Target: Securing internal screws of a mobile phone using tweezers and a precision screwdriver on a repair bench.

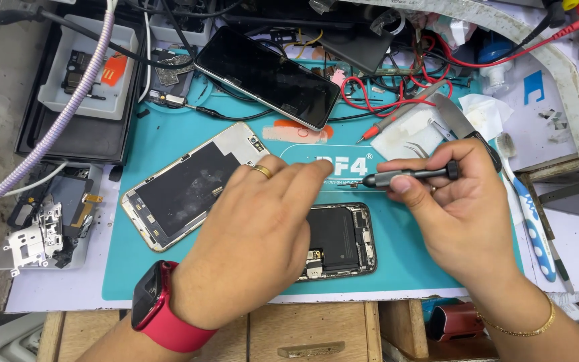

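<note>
My left hand [252, 231], with a gold ring and a red watch on the wrist, lies flat with fingers spread over the left part of an opened phone body [343, 238] on the teal mat [169, 268]. Its fingertips reach toward the tip of a small dark screwdriver [407, 175]. My right hand [460, 208] grips that screwdriver, held level with its tip pointing left above the phone body. A detached phone screen [185, 184] lies face down just left of my left hand.
A black phone [269, 75] lies at the back of the mat, with red probe leads [383, 100], tweezers [417, 151] and white tissue [480, 114] nearby. Trays of parts [92, 67] stand at the far left. A blue-white toothbrush [531, 221] lies at right. Wooden drawers [303, 332] sit below.
</note>
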